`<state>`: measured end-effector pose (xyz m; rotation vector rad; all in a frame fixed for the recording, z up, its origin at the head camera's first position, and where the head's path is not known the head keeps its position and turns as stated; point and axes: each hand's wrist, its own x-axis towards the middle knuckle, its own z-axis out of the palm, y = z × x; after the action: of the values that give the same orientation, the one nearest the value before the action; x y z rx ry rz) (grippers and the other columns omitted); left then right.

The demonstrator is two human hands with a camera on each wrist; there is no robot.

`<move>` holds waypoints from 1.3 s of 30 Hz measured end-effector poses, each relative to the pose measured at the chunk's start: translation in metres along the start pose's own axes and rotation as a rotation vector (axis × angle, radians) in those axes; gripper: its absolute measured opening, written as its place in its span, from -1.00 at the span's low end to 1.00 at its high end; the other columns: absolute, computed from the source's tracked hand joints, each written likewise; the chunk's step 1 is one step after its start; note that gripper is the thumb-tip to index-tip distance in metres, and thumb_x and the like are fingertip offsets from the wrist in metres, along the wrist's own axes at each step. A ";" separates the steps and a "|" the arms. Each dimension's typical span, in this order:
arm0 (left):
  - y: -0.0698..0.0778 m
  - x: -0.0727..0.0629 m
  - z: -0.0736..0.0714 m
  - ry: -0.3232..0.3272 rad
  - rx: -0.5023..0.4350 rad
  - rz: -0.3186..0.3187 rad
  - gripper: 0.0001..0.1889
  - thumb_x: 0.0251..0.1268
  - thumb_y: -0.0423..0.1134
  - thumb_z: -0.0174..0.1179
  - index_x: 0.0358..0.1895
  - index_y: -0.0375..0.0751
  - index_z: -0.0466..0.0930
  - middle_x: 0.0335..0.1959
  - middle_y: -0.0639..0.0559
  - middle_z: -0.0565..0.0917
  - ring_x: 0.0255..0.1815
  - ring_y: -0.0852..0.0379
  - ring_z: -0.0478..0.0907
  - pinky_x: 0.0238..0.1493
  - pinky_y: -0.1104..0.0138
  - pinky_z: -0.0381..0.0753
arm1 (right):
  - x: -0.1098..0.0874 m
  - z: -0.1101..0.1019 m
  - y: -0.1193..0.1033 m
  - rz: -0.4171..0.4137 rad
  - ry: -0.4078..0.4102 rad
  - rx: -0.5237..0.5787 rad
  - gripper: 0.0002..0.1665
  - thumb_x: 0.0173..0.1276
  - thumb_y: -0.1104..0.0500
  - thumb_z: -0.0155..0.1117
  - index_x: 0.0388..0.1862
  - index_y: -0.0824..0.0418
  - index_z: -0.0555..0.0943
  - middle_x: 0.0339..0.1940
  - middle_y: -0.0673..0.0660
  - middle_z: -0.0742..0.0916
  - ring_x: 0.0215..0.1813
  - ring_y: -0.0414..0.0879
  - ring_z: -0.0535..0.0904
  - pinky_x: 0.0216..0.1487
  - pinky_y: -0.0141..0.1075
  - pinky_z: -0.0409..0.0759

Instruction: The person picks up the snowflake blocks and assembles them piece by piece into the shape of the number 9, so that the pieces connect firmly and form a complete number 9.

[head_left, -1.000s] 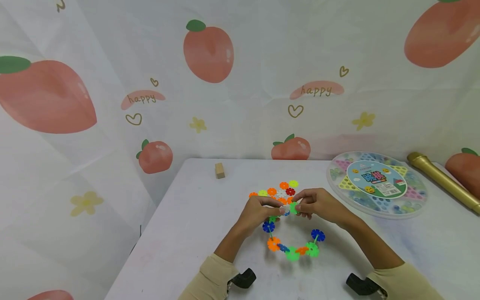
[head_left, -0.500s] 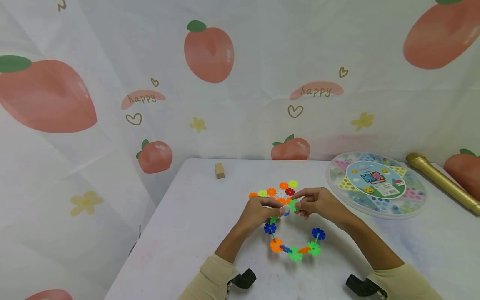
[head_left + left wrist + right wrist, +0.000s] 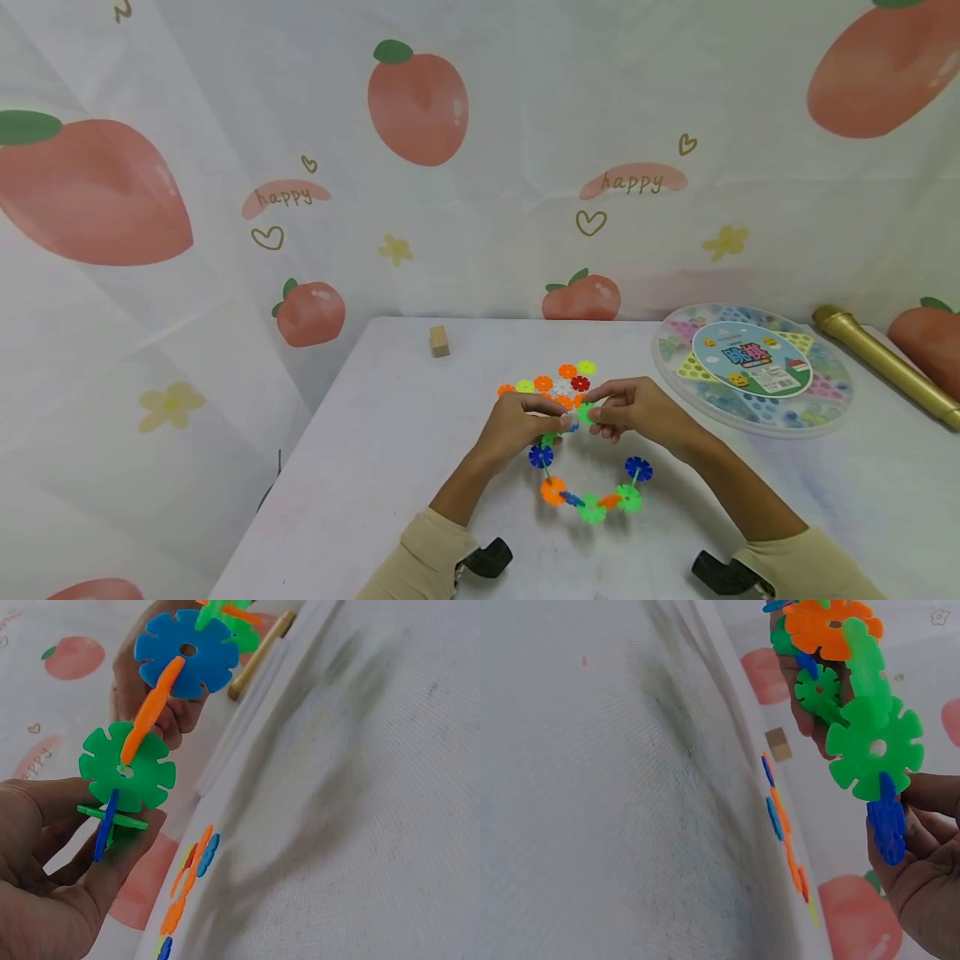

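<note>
Several slotted snowflake discs, pushed together notch to notch, make up an interlocking disc chain that hangs from the left hand in an open curve toward the person, with its shadow on the white table below. It looks very light; each disc seems thin, smooth and fairly stiff plastic, so I would expect any give to come at the joints, where a sideways tug could twist or free a notch. The best hold is probably a flat pinch on a disc's rim close to the joint being worked.

The left hand does just that: its thumb and fingers are closed on the chain at its upper end, by a green disc. A blue end disc hangs free at the other end, below the right hand and apart from it. The right hand pinches a bright green disc between thumb and forefinger, right beside the left fingertips; whether it is joined to the chain I cannot tell.

Just beyond the hands lie loose discs, partly hidden; farther off are a wooden block, a round Chinese checkers case and a gold microphone.
</note>
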<state>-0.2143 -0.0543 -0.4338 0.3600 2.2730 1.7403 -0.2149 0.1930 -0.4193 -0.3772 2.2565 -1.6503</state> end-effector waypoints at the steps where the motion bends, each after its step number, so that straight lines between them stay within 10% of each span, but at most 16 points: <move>1: 0.000 0.000 0.000 0.000 0.008 0.011 -0.84 0.28 -0.11 0.52 -0.17 -0.07 0.89 -0.16 0.11 0.82 -0.25 0.14 0.72 -0.21 0.33 0.66 | 0.000 0.000 0.001 0.004 0.000 0.004 -0.54 0.51 0.16 0.39 0.21 0.47 0.64 -0.34 0.25 0.82 -0.29 0.16 0.76 -0.18 -0.22 0.80; 39: -0.001 -0.002 0.012 0.045 -0.051 0.138 -0.85 0.27 -0.20 0.53 -0.17 -0.17 0.91 -0.29 -0.05 0.87 -0.30 0.12 0.82 -0.23 0.34 0.75 | -0.003 -0.003 -0.001 0.065 -0.023 0.110 -0.59 0.55 0.23 0.25 0.22 0.51 0.60 -0.33 0.14 0.82 -0.28 0.04 0.76 -0.15 -0.30 0.78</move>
<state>-0.2084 -0.0449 -0.4380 0.4831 2.2789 1.8873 -0.2138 0.1967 -0.4176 -0.2911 2.1276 -1.7186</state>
